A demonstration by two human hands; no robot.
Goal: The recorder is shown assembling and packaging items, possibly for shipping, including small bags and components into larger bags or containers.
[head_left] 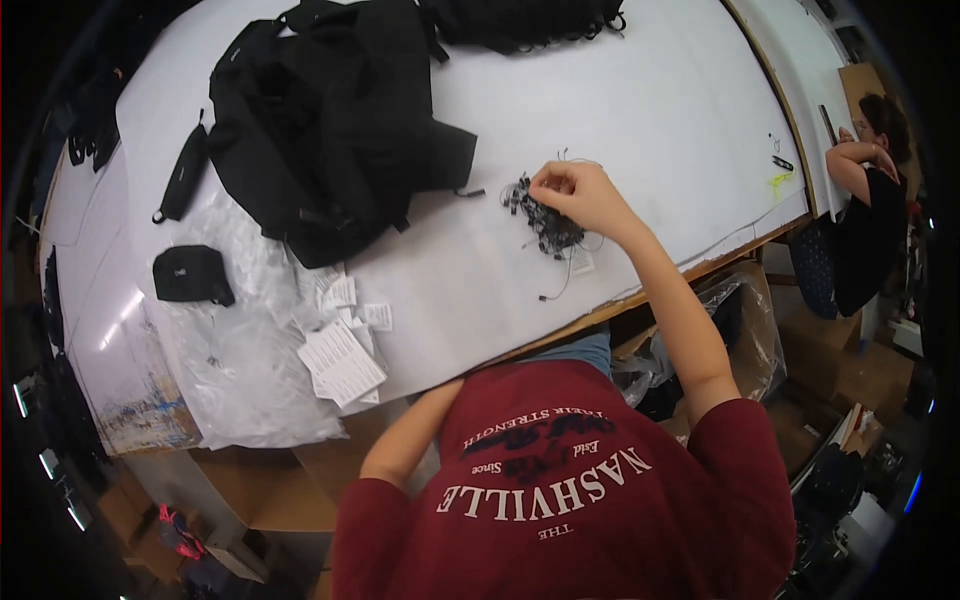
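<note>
My right hand (580, 200) is over a tangled pile of thin black cords with small black tabs (553, 232), towards the right of the white table. Its fingers are bunched in a pinch, and what they hold, if anything, is hidden. Fine cord ends stick out just beyond the fingers. A small white label (581, 262) lies beside the pile. My left forearm (408, 440) runs to the table's near edge, where the hand is out of sight. Left of the pile lies a large black backpack (340, 120), with a strap end pointing towards the cords.
Clear plastic bags (245, 370) cover the near left, with white printed cards (342, 364) on them. A small black pouch (192, 274) and a narrow black case (185, 172) lie nearby. Another black bag (525, 22) is at the far edge. A co-worker (870, 200) sits at right.
</note>
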